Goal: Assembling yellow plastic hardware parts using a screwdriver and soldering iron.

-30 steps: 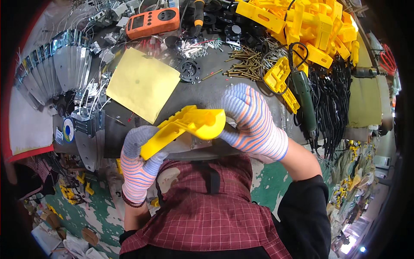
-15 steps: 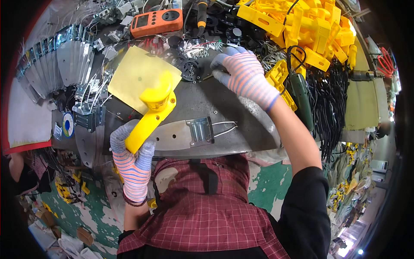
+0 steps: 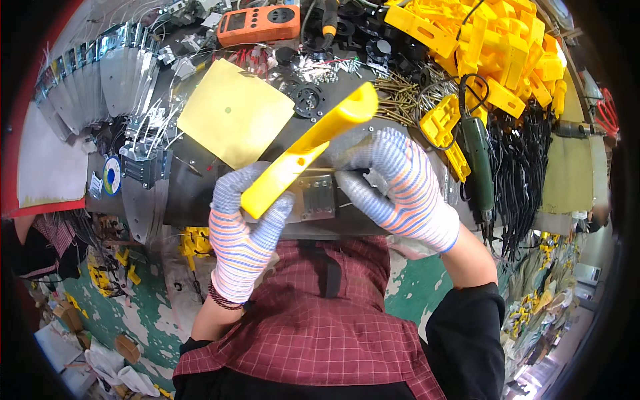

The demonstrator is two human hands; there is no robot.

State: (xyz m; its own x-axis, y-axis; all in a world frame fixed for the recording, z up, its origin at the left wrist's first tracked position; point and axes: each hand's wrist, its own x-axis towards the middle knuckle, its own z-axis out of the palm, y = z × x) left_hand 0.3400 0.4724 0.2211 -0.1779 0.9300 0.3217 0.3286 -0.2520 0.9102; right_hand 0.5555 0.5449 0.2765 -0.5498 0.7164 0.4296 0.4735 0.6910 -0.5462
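Note:
My left hand (image 3: 243, 240), in a striped knit glove, grips the lower end of a yellow plastic handle (image 3: 285, 168) between thumb and fingers. The handle is tilted, its rounded end up and to the right. My right hand (image 3: 410, 190), gloved alike, pinches a long thin brass-coloured screw (image 3: 320, 170), which points left toward the handle's side. Whether its tip touches the handle I cannot tell. Beneath the hands a flat metal plate (image 3: 313, 201) lies on the dark worktop, partly hidden. A square yellow sheet (image 3: 230, 110) lies beyond my left hand.
Long brass screws (image 3: 397, 97) are heaped beyond my right hand. Yellow plastic parts (image 3: 507, 53) pile up at the far right, near a green corded tool (image 3: 478, 163) and black cables (image 3: 520, 173). An orange meter (image 3: 259, 25) stands at the back; metal plates (image 3: 120, 73) line the left.
My right hand has come back from the screw area toward the handle, bringing a screw. My left hand has moved right and turned the handle, whose rounded end now lies farther right.

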